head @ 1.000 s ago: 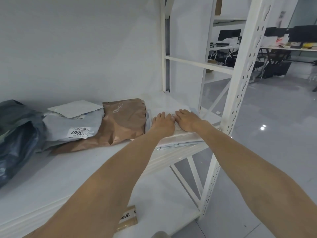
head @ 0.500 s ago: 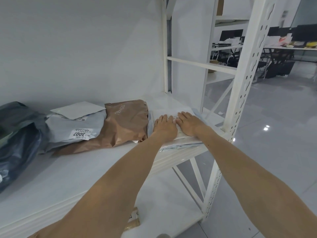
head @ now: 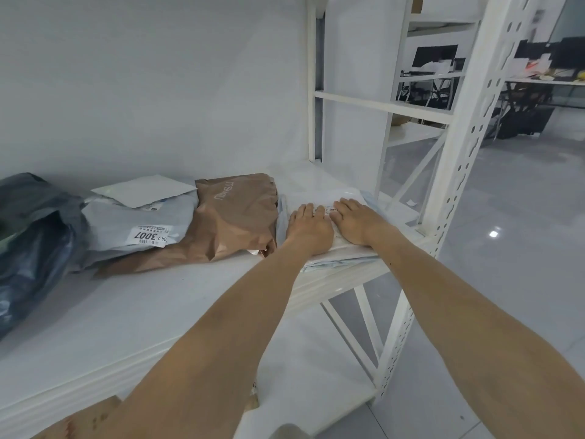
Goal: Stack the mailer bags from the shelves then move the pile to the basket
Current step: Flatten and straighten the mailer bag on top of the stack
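Mailer bags are only partly stacked. A small pile (head: 316,197) of pale ones sits at the right end of the shelf (head: 158,312), close to its near edge. Both hands are on top of it, left hand (head: 308,228) and right hand (head: 356,221) side by side, palms down, fingers straight and flat. They're pressing, not gripping anything. Looks like the person is flattening or squaring the pile, so it's the stacking step and it isn't finished.

The loose ones lie to the left on the same shelf. A brown bag (head: 234,223) is right up against the pile's left side, and a grey bag (head: 133,223) with a printed label lies partly on it. A white envelope (head: 145,190) sits on the grey one, and a dark bag (head: 28,236) is at the far left.

Next move is probably reaching left for the brown bag and laying it on the pile. That means lifting one hand off while the other holds the slippery plastic steady. The basket isn't in view, so no telling which way the carry goes.

Room-wise, the pile's near edge is about at the shelf's lip, maybe hanging over a bit, so a pull toward the person could tip it off. The white post (head: 463,147) stands just beside it on the right, and the wall (head: 158,90) is behind. The bare shelf on the near side of the loose bags gives room to drag them over.
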